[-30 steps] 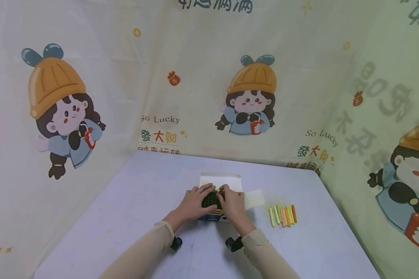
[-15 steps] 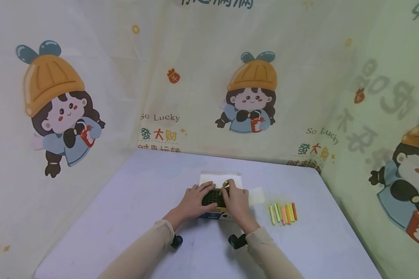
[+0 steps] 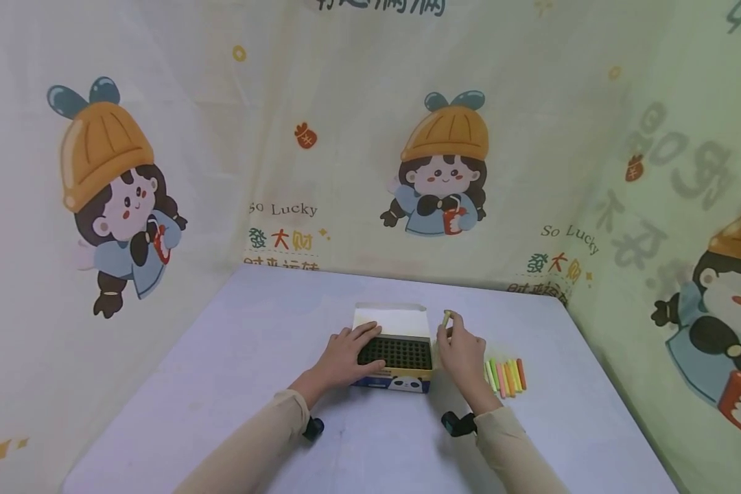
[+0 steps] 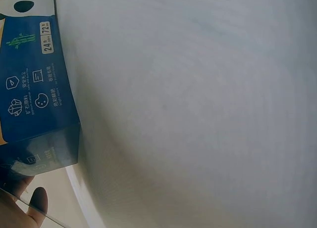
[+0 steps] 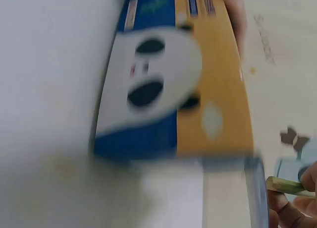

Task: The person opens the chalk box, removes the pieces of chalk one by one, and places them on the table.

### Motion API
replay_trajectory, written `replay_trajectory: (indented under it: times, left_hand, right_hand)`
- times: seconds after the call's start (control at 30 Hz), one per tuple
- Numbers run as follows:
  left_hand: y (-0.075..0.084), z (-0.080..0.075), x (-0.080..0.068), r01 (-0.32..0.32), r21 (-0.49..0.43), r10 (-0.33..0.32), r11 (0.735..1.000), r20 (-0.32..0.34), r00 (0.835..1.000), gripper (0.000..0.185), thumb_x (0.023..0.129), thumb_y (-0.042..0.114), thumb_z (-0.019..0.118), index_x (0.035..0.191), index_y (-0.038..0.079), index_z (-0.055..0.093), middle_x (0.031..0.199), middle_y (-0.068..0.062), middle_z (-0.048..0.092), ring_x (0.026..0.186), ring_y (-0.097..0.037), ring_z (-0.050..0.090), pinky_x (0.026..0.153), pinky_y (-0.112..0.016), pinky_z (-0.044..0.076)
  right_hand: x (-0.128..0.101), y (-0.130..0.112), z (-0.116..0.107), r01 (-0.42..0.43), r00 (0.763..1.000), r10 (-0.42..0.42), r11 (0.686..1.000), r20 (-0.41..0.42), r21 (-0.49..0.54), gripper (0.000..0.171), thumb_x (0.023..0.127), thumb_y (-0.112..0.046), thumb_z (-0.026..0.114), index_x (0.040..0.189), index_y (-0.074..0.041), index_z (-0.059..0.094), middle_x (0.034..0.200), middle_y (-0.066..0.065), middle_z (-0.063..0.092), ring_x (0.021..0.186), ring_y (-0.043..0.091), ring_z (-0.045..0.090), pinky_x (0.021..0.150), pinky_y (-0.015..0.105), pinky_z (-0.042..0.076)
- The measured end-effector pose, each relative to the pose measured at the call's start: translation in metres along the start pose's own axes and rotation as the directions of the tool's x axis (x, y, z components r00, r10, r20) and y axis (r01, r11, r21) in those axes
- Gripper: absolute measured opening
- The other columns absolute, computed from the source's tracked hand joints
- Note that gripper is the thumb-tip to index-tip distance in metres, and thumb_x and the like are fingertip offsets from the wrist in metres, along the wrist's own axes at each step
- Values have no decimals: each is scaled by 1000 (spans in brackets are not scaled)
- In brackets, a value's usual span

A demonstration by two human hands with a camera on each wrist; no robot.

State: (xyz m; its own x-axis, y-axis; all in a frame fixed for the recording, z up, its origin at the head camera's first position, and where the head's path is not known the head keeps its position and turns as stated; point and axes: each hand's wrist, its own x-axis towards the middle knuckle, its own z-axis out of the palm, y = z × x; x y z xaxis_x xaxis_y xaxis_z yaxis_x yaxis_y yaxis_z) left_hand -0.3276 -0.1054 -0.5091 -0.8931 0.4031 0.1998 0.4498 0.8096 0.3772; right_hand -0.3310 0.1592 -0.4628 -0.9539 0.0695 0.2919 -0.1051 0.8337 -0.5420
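- Your left hand (image 3: 344, 355) rests with relaxed fingers on the left edge of the open box (image 3: 395, 357), grasping nothing; the left wrist view catches only a fingertip (image 4: 37, 203) under the box's blue side.
- Your right hand (image 3: 462, 348) pinches a yellowish stick (image 3: 447, 318) just right of the box, above the tabletop (image 3: 222, 384).
- More coloured sticks (image 3: 506, 376) lie right of that hand, partly hidden by it.
- The right wrist view is blurred; the stick (image 5: 290, 187) is cut off at its edge.

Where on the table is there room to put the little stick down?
The table is bare left of the left hand, and behind the box toward the curtain. It is crowded right of the box: the right hand with its stick and the row of colored sticks.
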Motion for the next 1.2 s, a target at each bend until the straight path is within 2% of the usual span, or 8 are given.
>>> replay_trajectory:
  times: [0.13,0.3,0.4,0.53,0.73,0.83,1.03,1.2]
  left_hand:
    - [2,0,-1,4,-10,-4,1000,0,1000,80,96,67,56,163,29,35,169,5,32,140,-36,45,103,-61,38]
    - [4,-2,0,-7,0,7,1000,-5,1000,80,96,68,57,163,28,36,168,4,32,140,-37,45,103,-62,39]
    - [5,-3,1,-7,11,7,1000,-4,1000,80,96,68,56,163,27,36,169,5,32,140,-36,45,103,-61,39]
    - [6,-4,1,-12,9,12,1000,10,1000,80,97,68,56,163,27,36,169,5,32,140,-37,45,103,-62,39]
    - [8,-3,1,-2,9,2,1000,16,1000,80,96,68,57,163,27,36,169,5,33,140,-37,45,103,-61,39]
    - [9,-3,1,0,15,-1,1000,21,1000,81,96,68,56,163,27,35,169,5,32,140,-37,45,104,-60,39]
    - [6,-10,-1,-11,34,9,999,73,997,82,98,69,53,165,27,31,172,1,24,142,-39,43,105,-63,38]
    - [5,-23,2,-20,66,13,998,110,994,85,97,74,49,166,32,24,176,-3,6,147,-42,38,108,-67,35]
  right_hand:
    - [-1,31,-16,-58,998,58,998,1,1,50,108,-28,43,147,2,46,112,22,74,99,41,70,101,66,35]
    - [-5,67,-33,-165,986,162,983,43,81,51,106,-30,43,148,0,46,115,21,72,88,34,69,85,54,46]
    - [-10,82,-35,-216,972,205,972,114,93,52,106,-31,46,147,1,46,117,22,71,89,34,69,90,58,46]
    - [-17,94,-27,-207,964,202,978,170,7,44,100,-27,56,132,4,58,110,20,74,92,35,70,103,71,32]
    - [-21,99,-14,-164,968,184,978,171,-129,28,93,-29,67,99,-1,68,82,10,71,74,26,61,89,68,38]
    - [-22,100,-13,-159,970,184,975,158,-156,26,91,-27,70,91,-1,67,80,10,67,74,26,59,89,70,37]
    - [-23,104,-12,-173,963,203,970,178,-169,30,87,-21,69,104,4,62,100,22,63,94,36,60,89,68,38]
    - [-16,100,-23,-105,971,139,978,193,-180,39,96,-31,64,115,3,63,111,26,63,100,40,61,88,67,38]
